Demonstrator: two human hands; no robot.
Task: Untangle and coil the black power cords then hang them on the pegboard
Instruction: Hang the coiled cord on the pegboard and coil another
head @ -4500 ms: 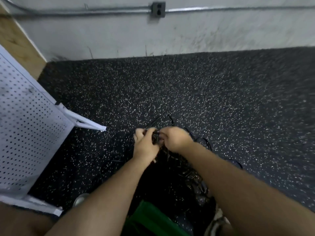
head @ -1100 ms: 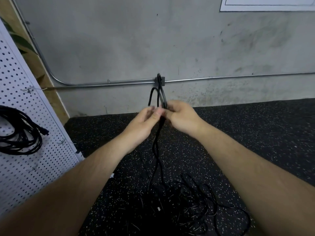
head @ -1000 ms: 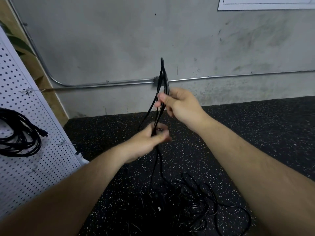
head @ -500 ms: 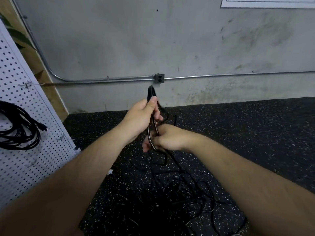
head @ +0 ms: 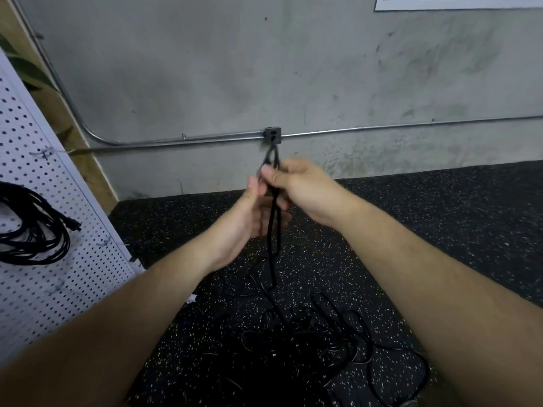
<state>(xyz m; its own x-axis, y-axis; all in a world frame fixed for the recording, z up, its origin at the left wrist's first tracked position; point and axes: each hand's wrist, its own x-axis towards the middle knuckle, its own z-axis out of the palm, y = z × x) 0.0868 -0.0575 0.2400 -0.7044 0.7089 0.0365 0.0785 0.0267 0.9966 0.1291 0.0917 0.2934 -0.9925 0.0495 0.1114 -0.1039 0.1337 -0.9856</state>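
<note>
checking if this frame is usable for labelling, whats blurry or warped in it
Head view: motion blur smears the left hand and its forearm, while the right hand, pinching the cord, is sharper; wide-angle warp bows the wall conduit; light is dim and flat, no glare; the black cord pile merges into the dark speckled floor.

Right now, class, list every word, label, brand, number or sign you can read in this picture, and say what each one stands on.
None can be read.
The white board high on the wall shows only a blank lower edge.
The outlet box, the pegboard and the black cords show no legible marking.
</note>
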